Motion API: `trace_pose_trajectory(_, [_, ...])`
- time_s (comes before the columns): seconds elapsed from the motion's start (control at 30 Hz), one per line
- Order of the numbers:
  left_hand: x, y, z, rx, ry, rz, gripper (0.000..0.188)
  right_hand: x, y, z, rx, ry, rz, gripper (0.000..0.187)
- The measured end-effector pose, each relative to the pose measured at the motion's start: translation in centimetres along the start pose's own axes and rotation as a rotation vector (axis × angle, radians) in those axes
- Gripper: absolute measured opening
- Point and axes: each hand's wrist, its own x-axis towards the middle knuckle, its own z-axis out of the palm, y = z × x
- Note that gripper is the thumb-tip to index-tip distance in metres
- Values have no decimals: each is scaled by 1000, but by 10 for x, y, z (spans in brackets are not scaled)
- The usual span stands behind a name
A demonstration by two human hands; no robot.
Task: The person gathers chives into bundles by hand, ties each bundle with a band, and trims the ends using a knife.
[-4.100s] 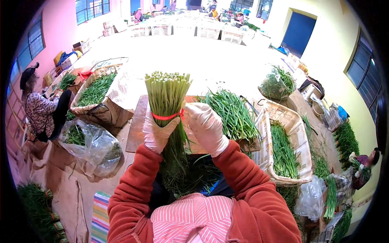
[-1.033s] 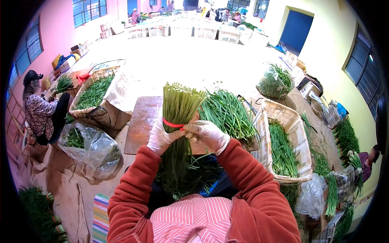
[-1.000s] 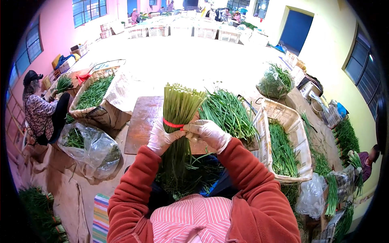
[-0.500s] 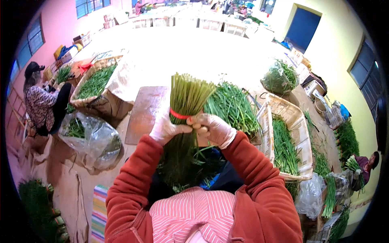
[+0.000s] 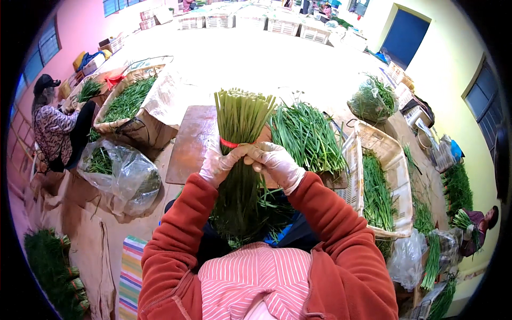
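A thick bunch of green chives (image 5: 244, 114) stands upright in front of me, cut stem ends up and leafy ends hanging toward my lap. Around its stems runs a red band (image 5: 229, 144). My left hand (image 5: 217, 164), in a thin whitish glove, is closed round the bunch just below the band. My right hand (image 5: 274, 164), gloved too, pinches at the end of the band, its fingertips meeting my left thumb. Behind the bunch lies a brown board (image 5: 192, 141), with a heap of loose chives (image 5: 306, 136) on its right side.
At right stands a white plastic crate (image 5: 402, 176) holding chives. A lined basket (image 5: 154, 109) of greens and a clear plastic bag (image 5: 130, 186) are at left, beside a seated person (image 5: 56, 122). Another person (image 5: 477, 232) works far right. Tied bunches (image 5: 50, 272) lie lower left.
The bunch has shifted slightly up and left with my left hand. My right hand's fingers have closed in against my left thumb at the band.
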Motion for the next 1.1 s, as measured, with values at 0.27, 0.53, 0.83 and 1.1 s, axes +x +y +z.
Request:
trace_pose_trajectory(0.27, [-4,-12,-8,44,16,-15,59,-2,-20,6,-445,75,19,33])
trace_pose_trajectory(0.53, [-5,-17,-6,18,47,-7,57,-21,-31,16,-383,202,73,37])
trace_pose_trajectory(0.83, [-6,-14,-5,41,118,12,58,-31,-36,1,-234,391,-174,23])
trace_pose_trajectory(1.1, [-6,-11,-3,-84,114,-81,57,-19,-43,19,-1451,105,-959,39])
